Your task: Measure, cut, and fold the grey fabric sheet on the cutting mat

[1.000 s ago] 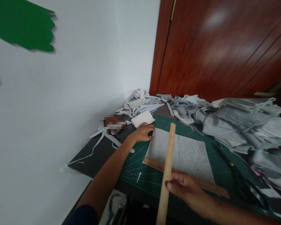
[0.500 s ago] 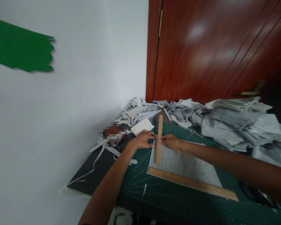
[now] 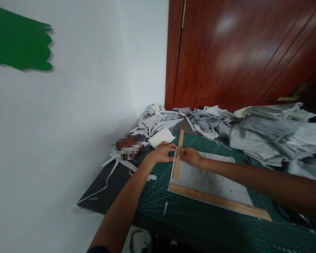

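A short wooden ruler (image 3: 177,170) lies upright across the left side of a grey cloth piece (image 3: 210,177). My left hand (image 3: 163,153) is at the ruler's left edge, thumb and fingers spread apart, the tips by the cloth's border. From the other side, my right hand (image 3: 191,156) has its fingers curled together at the ruler's right edge, gripping it; some fingertips are hidden. A longer wooden ruler (image 3: 221,201) rests along the cloth's near edge. Under all this is a green cutting mat (image 3: 152,202) with grid lines.
Cloth scraps (image 3: 152,121) are heaped against the wall at the back left. Folded grey cloths (image 3: 271,133) form a large pile at the right. A folded cream cloth (image 3: 162,137) sits beyond my left hand. Behind the table stands a reddish wooden door (image 3: 239,52).
The view has shifted slightly. My right hand's fingers have curled in more at the short ruler, which tilts a little more. My left hand stays beside it.
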### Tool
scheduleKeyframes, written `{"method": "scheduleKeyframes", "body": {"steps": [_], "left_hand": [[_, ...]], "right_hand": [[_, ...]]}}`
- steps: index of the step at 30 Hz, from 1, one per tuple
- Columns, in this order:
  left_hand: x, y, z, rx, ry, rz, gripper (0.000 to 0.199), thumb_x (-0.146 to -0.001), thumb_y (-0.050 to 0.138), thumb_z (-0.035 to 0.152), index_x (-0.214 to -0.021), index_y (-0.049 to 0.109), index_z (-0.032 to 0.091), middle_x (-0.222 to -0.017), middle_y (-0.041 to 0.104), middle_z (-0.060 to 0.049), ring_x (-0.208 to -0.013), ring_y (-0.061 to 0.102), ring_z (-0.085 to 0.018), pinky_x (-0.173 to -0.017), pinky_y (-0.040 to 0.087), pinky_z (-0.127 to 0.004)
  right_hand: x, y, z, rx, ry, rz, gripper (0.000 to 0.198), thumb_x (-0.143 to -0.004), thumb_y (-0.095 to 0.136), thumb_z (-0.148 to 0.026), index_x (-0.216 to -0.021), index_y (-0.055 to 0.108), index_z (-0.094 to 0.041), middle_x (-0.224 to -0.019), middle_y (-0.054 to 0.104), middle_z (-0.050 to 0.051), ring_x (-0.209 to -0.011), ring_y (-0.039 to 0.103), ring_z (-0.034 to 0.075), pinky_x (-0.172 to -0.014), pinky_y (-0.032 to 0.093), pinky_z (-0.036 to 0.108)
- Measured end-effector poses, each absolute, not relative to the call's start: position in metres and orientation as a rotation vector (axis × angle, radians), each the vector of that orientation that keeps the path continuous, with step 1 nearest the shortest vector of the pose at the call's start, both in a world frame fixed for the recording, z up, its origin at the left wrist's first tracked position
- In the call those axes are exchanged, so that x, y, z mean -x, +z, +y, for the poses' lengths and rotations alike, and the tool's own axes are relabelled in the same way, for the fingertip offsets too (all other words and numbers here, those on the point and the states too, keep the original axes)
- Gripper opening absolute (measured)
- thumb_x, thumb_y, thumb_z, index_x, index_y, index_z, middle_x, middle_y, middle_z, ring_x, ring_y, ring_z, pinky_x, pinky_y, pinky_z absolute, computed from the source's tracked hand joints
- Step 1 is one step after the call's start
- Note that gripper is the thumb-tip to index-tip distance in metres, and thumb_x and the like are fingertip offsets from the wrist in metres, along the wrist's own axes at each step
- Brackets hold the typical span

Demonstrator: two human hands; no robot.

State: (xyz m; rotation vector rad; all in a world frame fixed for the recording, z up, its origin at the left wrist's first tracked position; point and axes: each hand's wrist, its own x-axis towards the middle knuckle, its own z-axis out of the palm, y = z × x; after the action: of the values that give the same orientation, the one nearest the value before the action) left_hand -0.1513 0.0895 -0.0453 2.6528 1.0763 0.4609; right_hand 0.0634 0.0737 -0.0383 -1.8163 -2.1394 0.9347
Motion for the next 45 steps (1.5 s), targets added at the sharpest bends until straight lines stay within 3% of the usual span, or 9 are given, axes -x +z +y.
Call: {"method": "scheduleKeyframes", "body": {"steps": [10, 17, 27, 32, 36, 40, 45], "left_hand": [[0.152, -0.048, 0.092, -2.644, 0.48, 1.054, 0.053, -0.076, 0.089, 0.035, -0.125, 0.073, 0.02, -0.137, 0.066, -0.009, -0.125, 0.061, -0.027, -0.113, 0.041, -0.04], [0.151, -0.042, 0.089, -2.639, 0.461, 1.011, 0.069, -0.081, 0.085, 0.036, -0.145, 0.06, 0.028, -0.141, 0.064, -0.007, -0.129, 0.058, -0.027, -0.115, 0.037, -0.042], [0.149, -0.046, 0.09, -2.65, 0.407, 1.083, 0.054, -0.079, 0.087, 0.038, -0.131, 0.072, 0.029, -0.138, 0.063, -0.004, -0.124, 0.058, -0.027, -0.111, 0.041, -0.038], [0.149, -0.045, 0.088, -2.649, 0.4, 1.091, 0.057, -0.08, 0.085, 0.04, -0.135, 0.069, 0.03, -0.138, 0.063, -0.004, -0.123, 0.058, -0.027, -0.111, 0.04, -0.038], [0.149, -0.044, 0.087, -2.652, 0.386, 1.087, 0.06, -0.08, 0.085, 0.037, -0.137, 0.068, 0.03, -0.14, 0.061, -0.003, -0.125, 0.056, -0.027, -0.112, 0.04, -0.037], [0.148, -0.044, 0.087, -2.65, 0.378, 1.069, 0.059, -0.081, 0.084, 0.037, -0.137, 0.068, 0.027, -0.143, 0.06, -0.005, -0.127, 0.057, -0.027, -0.114, 0.038, -0.039], [0.147, -0.042, 0.087, -2.608, 0.344, 1.102, 0.058, -0.081, 0.084, 0.038, -0.135, 0.069, 0.025, -0.146, 0.059, -0.006, -0.131, 0.054, -0.029, -0.115, 0.037, -0.038]], "right_hand": [[-0.065, -0.036, 0.059, 1.665, 0.774, -2.227, 0.036, -0.1, 0.068, -0.036, -0.131, 0.064, -0.019, -0.131, 0.067, 0.01, -0.109, 0.069, 0.027, -0.091, 0.06, 0.048], [-0.067, -0.034, 0.056, 1.542, 0.765, -2.293, 0.033, -0.099, 0.068, -0.035, -0.127, 0.066, -0.018, -0.126, 0.069, 0.008, -0.105, 0.07, 0.026, -0.089, 0.061, 0.046], [-0.07, -0.04, 0.055, 1.554, 0.759, -2.321, 0.032, -0.099, 0.068, -0.037, -0.125, 0.067, -0.017, -0.121, 0.071, 0.007, -0.098, 0.071, 0.024, -0.084, 0.062, 0.043], [-0.071, -0.042, 0.053, 1.535, 0.739, -2.296, 0.03, -0.098, 0.069, -0.04, -0.118, 0.069, -0.017, -0.098, 0.072, 0.003, -0.081, 0.069, 0.019, -0.074, 0.058, 0.037], [-0.071, -0.043, 0.052, 1.502, 0.727, -2.254, 0.032, -0.089, 0.072, -0.036, -0.115, 0.077, -0.019, -0.068, 0.062, -0.004, -0.065, 0.061, 0.018, -0.06, 0.043, 0.029], [-0.071, -0.045, 0.052, 1.484, 0.724, -2.22, 0.037, -0.083, 0.071, -0.037, -0.113, 0.08, -0.02, -0.061, 0.056, -0.005, -0.06, 0.055, 0.017, -0.055, 0.035, 0.028], [-0.073, -0.045, 0.051, 1.491, 0.724, -2.201, 0.044, -0.081, 0.07, -0.041, -0.117, 0.08, -0.019, -0.061, 0.056, -0.004, -0.057, 0.053, 0.017, -0.055, 0.034, 0.029]]}}
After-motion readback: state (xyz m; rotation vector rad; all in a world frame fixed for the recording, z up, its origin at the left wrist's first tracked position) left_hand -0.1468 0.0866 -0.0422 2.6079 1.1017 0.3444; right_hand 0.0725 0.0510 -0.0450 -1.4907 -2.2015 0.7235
